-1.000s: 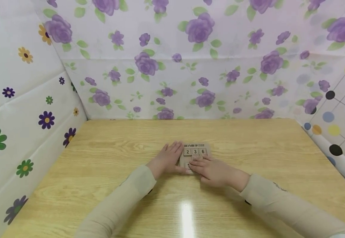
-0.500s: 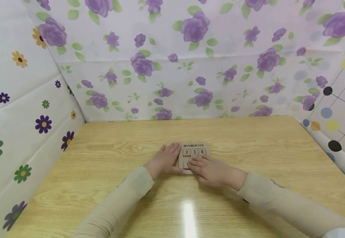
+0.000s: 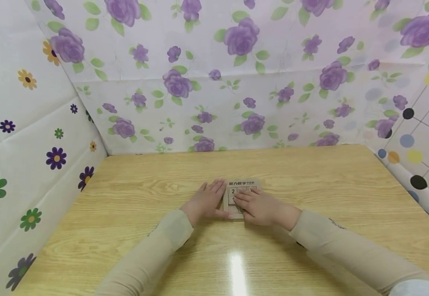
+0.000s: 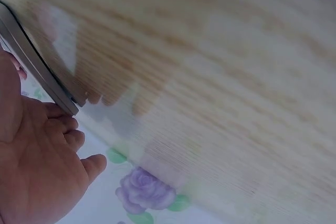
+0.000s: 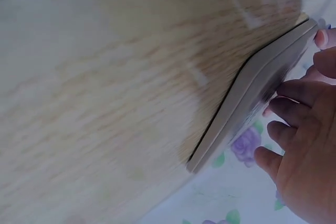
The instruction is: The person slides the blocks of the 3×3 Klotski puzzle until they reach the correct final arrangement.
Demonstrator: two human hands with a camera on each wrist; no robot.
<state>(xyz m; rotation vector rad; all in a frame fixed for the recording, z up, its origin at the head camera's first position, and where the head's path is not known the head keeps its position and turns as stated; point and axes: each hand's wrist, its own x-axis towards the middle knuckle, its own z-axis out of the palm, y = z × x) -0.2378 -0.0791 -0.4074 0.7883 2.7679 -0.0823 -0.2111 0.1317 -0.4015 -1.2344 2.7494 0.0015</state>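
Note:
A wooden number slide puzzle [image 3: 258,183] lies flat on the table, with dark printed characters along its top edge. In the head view the tile marked 2 [image 3: 233,191] shows at the upper left, and the tile marked 1 [image 3: 232,200] sits directly below it. My left hand [image 3: 206,202] rests along the puzzle's left side, fingers extended, its thumb at the lower left corner. Over the right part of the tiles lies my right hand [image 3: 262,207], its fingertips touching tiles near the 1. It hides most of the other tiles. Both wrist views show the puzzle's side edge beside the fingers.
The wood-grain table [image 3: 155,176] is bounded by a purple-flowered cloth [image 3: 207,94] at the back. A flower-print sheet [image 3: 33,164] stands on the left and a dotted sheet [image 3: 414,148] on the right. Light reflects near the table's front.
The tile marked 1 has slid up to just under the 2, and my right hand has shifted slightly upward with it. My left hand stays at the puzzle's left side.

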